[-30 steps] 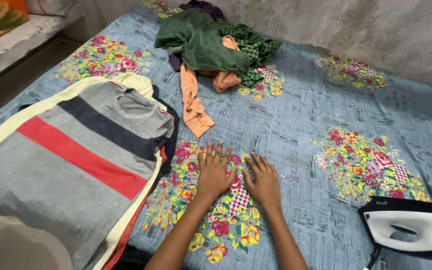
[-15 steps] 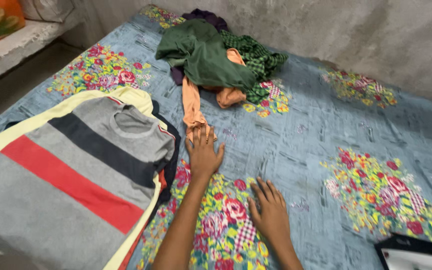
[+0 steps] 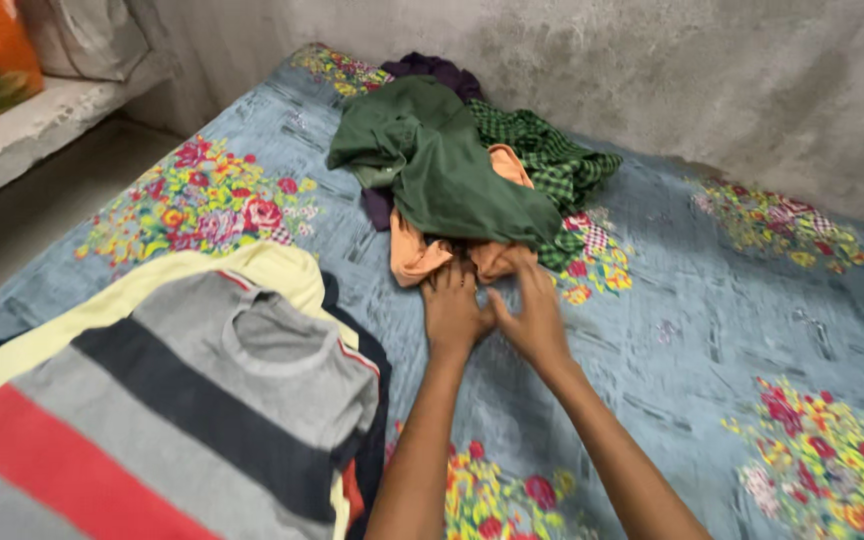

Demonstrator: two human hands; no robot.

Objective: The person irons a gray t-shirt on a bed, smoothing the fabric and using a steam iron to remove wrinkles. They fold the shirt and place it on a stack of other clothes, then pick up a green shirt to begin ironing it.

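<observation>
Both hands at the clothes pile on the bed: left hand (image 3: 455,312) and right hand (image 3: 530,318) grip the orange cloth (image 3: 414,258) under the green shirt (image 3: 452,175). Risk: pulling drags the shirt along, pile tumbles.

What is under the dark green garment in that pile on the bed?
Under the dark green garment an orange cloth sticks out, with both hands at its edge. A green checked cloth and a purple one lie behind. Anything deeper is covered.

Both hands, left hand (image 3: 455,312) and right hand (image 3: 530,318), were moved up the bedsheet (image 3: 712,330) onto the orange garment (image 3: 422,255); the iron was lost from view.
</observation>
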